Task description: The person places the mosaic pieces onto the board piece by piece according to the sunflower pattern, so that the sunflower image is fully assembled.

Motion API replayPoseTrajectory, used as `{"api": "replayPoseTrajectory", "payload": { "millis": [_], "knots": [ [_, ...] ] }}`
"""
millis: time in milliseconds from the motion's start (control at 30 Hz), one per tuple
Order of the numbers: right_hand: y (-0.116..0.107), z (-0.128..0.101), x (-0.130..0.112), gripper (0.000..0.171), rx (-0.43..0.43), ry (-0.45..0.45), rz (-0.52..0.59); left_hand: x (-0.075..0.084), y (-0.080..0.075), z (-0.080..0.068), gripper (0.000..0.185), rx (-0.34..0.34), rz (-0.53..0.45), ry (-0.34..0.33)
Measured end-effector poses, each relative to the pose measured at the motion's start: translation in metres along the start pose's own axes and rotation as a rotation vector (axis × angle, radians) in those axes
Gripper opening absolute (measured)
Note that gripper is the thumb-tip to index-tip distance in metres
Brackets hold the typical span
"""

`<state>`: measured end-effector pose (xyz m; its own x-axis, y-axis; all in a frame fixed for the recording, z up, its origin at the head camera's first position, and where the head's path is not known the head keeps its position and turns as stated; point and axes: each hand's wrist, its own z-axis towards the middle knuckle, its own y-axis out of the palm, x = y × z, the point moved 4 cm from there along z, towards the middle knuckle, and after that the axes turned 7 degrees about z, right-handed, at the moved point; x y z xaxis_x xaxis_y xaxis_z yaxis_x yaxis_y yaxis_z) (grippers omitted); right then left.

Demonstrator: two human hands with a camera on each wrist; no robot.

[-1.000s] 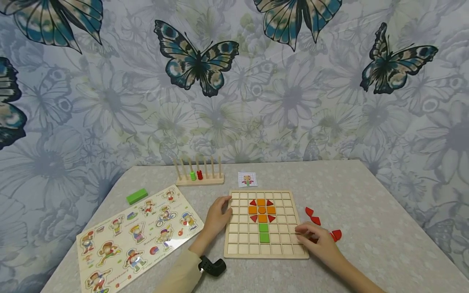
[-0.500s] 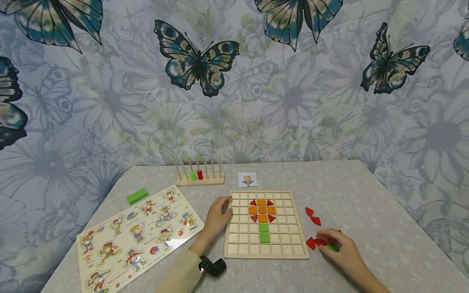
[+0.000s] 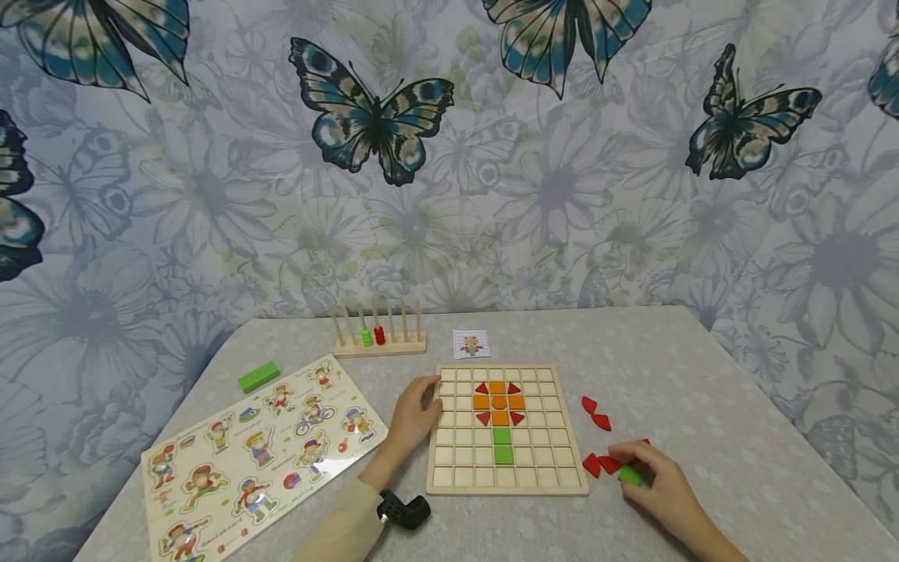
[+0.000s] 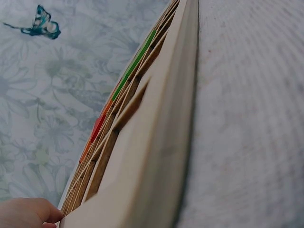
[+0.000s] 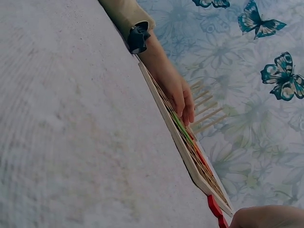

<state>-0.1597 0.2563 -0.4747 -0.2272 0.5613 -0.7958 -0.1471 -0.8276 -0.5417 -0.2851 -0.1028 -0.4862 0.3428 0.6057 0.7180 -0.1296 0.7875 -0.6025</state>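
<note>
Wooden board: grid board point(image 3: 506, 428) lies flat on the worktop point(image 3: 702, 375), with an orange and red flower and two green squares below it as a stem.
Left hand: left hand point(image 3: 414, 417) rests on the board's left edge, fingers curled over the rim, steadying it.
Right hand: right hand point(image 3: 656, 480) sits on the worktop right of the board, fingers curled round a green piece point(image 3: 630, 475).
Loose pieces: red pieces point(image 3: 595, 414) lie just beside the board's right edge, more of them touching the right hand's fingers.
Risk, grip: the green piece is only pinched at the fingertips, so it could likely slip as it is lifted.
Risk, neighbours: the red pieces touching the fingers may get dragged or scattered.
Risk, board: if the left hand eases off, a nudge could shift the board and unseat the set tiles.
Surface: pale speckled covering, holding also a picture puzzle point(image 3: 260, 449), a green block point(image 3: 258, 377), a peg rack point(image 3: 379, 334) and a pattern card point(image 3: 471, 343).
Room: wall behind is hung with a grey floral sheet printed with large butterflies point(image 3: 372, 113).
</note>
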Motion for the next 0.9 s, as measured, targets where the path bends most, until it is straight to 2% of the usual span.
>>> {"api": "replayPoseTrajectory", "payload": {
  "millis": [233,300,500,600,767,900],
  "knots": [
    [0.002,0.004,-0.003,0.043,0.052,-0.004,-0.015,-0.002,0.001,0.001,0.04,-0.009,0.002,-0.004],
    [0.004,0.005,-0.004,0.042,0.054,-0.037,0.014,-0.002,0.0,0.001,0.04,-0.009,-0.004,0.002],
    [0.015,0.009,-0.012,0.039,-0.002,-0.189,0.172,0.003,-0.002,-0.002,0.039,0.049,0.013,0.097],
    [0.023,0.01,-0.018,0.038,-0.049,-0.215,0.25,0.002,-0.003,-0.001,0.04,0.042,-0.005,0.084],
    [0.04,0.014,-0.027,0.036,-0.151,-0.136,0.345,0.001,-0.001,0.0,0.04,0.0,-0.03,0.013],
    [0.056,0.018,-0.033,0.036,-0.25,-0.081,0.376,0.0,0.0,-0.001,0.04,-0.012,-0.028,-0.007]
  ]
}}
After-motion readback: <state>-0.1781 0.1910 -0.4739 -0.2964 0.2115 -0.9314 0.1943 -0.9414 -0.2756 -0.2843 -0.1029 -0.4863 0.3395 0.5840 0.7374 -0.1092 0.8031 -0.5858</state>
